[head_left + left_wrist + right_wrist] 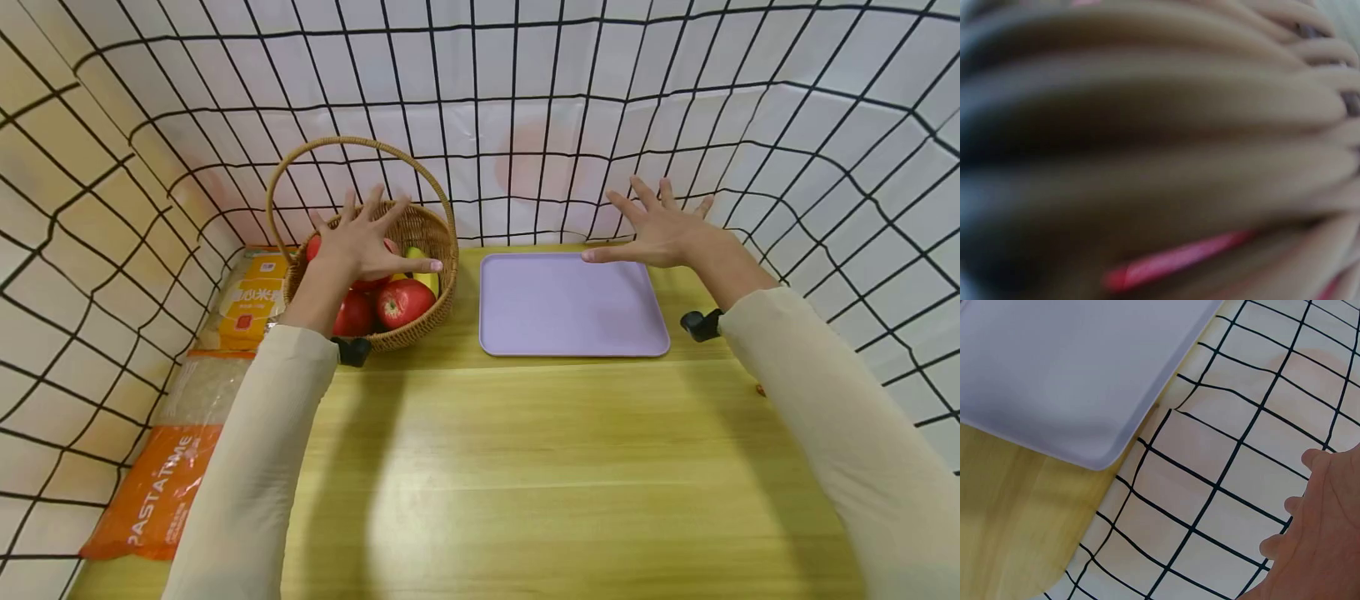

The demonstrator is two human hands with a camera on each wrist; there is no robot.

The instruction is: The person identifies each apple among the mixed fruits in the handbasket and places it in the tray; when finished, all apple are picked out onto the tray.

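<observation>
My left hand (pixel 358 243) spreads its fingers over a wicker basket (pixel 416 333) with a tall arched handle. Inside the basket lie several red apples (pixel 406 302) and something yellow, partly hidden by the hand. In the left wrist view the basket's weave (pixel 1210 100) fills the picture, blurred, with red showing through a gap. Fingers spread, my right hand (pixel 663 233) hovers around the back right corner of a flat lilac tray (pixel 570 308). The right wrist view shows the tray (pixel 1085 375) at upper left and part of the hand (pixel 1329 525) at lower right. Neither hand holds anything.
Along the left edge of the wooden table (pixel 525 467) lie an orange PASTATIME bag (pixel 168 475) and a yellow-labelled packet (pixel 251 304). White cloth with a black grid (pixel 510 125) rises behind and at both sides. A small reddish thing (pixel 761 389) peeks out beside the right sleeve.
</observation>
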